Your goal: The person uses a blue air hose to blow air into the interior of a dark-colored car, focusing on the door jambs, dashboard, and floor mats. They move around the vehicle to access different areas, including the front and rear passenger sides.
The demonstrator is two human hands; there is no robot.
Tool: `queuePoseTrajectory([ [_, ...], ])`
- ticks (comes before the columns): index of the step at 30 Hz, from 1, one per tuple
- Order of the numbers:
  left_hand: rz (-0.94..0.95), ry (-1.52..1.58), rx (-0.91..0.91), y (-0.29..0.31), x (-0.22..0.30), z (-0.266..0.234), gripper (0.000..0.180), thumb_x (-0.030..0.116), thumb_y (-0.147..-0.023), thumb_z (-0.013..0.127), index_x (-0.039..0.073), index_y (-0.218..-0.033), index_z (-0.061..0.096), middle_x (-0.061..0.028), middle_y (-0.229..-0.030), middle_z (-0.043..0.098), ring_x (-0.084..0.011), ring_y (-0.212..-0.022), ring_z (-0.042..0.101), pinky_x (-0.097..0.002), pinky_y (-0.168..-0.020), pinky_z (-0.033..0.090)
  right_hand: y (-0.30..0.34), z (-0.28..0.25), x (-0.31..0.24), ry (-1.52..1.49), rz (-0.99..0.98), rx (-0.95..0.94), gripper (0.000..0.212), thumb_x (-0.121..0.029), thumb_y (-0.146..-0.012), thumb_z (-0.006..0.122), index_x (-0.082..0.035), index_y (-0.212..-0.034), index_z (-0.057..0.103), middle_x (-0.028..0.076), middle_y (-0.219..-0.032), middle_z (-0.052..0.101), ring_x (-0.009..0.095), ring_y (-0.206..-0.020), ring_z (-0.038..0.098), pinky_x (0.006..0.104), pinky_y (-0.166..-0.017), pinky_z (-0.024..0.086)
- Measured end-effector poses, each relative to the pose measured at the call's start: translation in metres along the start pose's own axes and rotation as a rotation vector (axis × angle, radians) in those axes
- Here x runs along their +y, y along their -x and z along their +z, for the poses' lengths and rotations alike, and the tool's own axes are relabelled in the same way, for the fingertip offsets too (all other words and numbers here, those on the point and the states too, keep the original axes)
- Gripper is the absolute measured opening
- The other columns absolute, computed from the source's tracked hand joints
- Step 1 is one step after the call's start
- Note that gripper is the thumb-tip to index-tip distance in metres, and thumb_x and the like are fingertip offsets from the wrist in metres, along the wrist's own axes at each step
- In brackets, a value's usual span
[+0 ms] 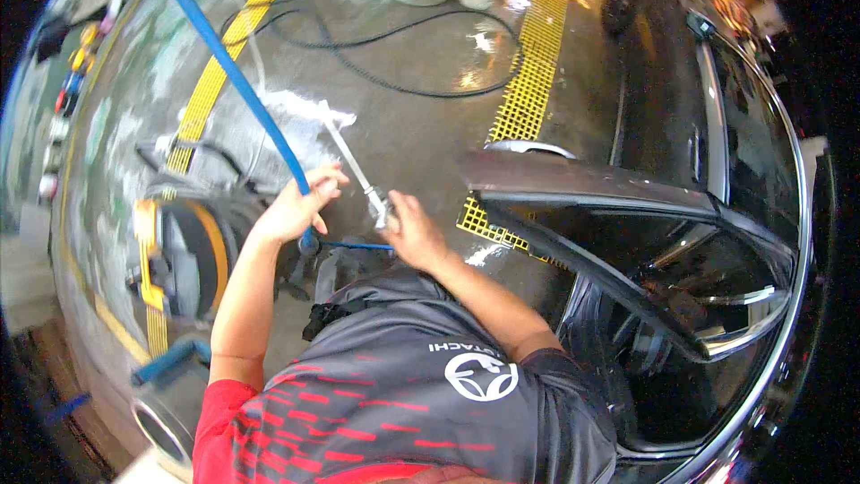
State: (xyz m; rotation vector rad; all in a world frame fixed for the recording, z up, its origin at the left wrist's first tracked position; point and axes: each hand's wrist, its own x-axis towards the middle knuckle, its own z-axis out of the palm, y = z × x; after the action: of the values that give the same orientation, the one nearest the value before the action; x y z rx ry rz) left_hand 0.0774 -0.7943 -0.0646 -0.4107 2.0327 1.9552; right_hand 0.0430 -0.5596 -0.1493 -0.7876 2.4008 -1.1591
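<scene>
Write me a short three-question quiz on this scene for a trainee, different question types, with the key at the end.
1. Match each hand, the left hand and the right hand, with the thing at it: silver wand; blue hose.

2. True or false: the car door on the person's right stands open.

3. What lies looped on the wet floor ahead of the person?
A) a yellow chain
B) a black hose
C) a red strap

Key:
1. Left hand, blue hose; right hand, silver wand.
2. True.
3. B, the black hose.
</scene>
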Motion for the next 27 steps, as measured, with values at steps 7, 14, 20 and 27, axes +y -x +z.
queuePoseTrajectory([
  [7,0.082,0.134,-0.219,-0.168,0.016,0.018,0.028,0.028,-0.097,0.048,0.002,-0.088,0.056,-0.0053,-0.071,0.062,-0.0130,-0.069,0.062,-0.0244,-0.063,0.048,-0.083,-0.033,-0.009,-0.153,0.163,0.144,0.077,-0.021,-0.074,0.073,0.005,-0.134,0.031,0.025,-0.123,0.044,0.041,-0.113,0.049,0.0415,-0.095,0.042],
  [14,0.009,-0.073,-0.614,-0.308,0.090,0.004,0.031,0.030,-0.098,0.045,0.005,-0.087,0.058,-0.0057,-0.068,0.065,-0.0101,-0.064,0.062,-0.0211,-0.048,0.040,-0.157,-0.050,-0.006,-0.004,0.367,0.454,0.092,-0.021,-0.069,0.075,0.001,-0.140,0.021,0.024,-0.137,0.031,0.040,-0.119,0.045,0.0415,-0.094,0.044],
  [20,0.395,-0.355,-1.060,-0.401,0.168,0.032,0.026,0.025,-0.094,0.052,0.001,-0.095,0.061,-0.0089,-0.099,0.061,-0.0143,-0.087,0.059,-0.0268,-0.070,0.050,-0.220,-0.071,-0.004,0.040,0.499,0.848,0.075,-0.017,-0.077,0.067,0.003,-0.136,0.027,0.025,-0.131,0.036,0.042,-0.102,0.055,0.0418,-0.082,0.050],
  [27,0.759,0.370,-0.645,-0.483,0.278,0.017,0.040,0.016,-0.090,0.052,0.000,-0.126,0.045,-0.0091,-0.099,0.053,-0.0142,-0.068,0.050,-0.0239,-0.055,0.043,-0.238,-0.127,0.037,0.040,0.751,1.446,0.075,-0.009,-0.077,0.066,0.007,-0.138,0.026,0.027,-0.129,0.040,0.039,-0.118,0.043,0.0400,-0.100,0.035],
])
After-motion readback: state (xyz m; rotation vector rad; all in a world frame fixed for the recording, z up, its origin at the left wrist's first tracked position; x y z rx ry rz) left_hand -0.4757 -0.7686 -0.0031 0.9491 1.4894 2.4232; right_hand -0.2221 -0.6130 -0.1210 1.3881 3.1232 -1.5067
